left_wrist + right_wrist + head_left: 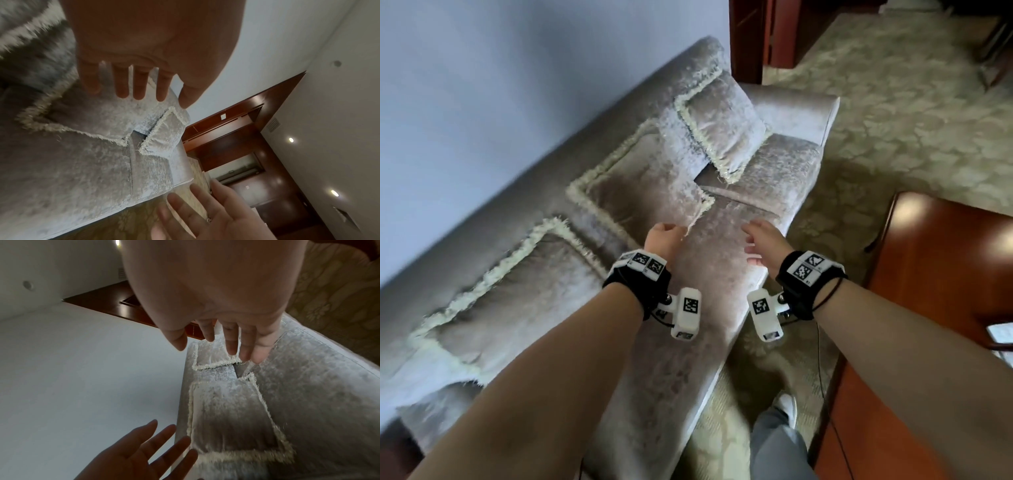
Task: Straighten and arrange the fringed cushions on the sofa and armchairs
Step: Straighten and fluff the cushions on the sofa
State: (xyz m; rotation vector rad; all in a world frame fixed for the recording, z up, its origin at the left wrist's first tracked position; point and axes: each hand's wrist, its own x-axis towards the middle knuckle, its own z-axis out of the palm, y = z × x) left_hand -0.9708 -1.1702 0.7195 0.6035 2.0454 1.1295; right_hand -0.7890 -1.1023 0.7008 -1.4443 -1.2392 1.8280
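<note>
Three grey velvet cushions with cream fringe lean on the back of the grey sofa: a near one, a middle one and a far one by the armrest. My left hand hovers at the middle cushion's lower right corner, fingers straight and spread, holding nothing. My right hand is over the seat a little to the right, also with straight fingers and empty. In the right wrist view the middle cushion and the far cushion show a small gap between them.
A glossy wooden table stands close on the right. Patterned carpet covers the floor. A pale wall runs behind the sofa and a wooden door frame stands past its far end. My leg and shoe are beside the seat front.
</note>
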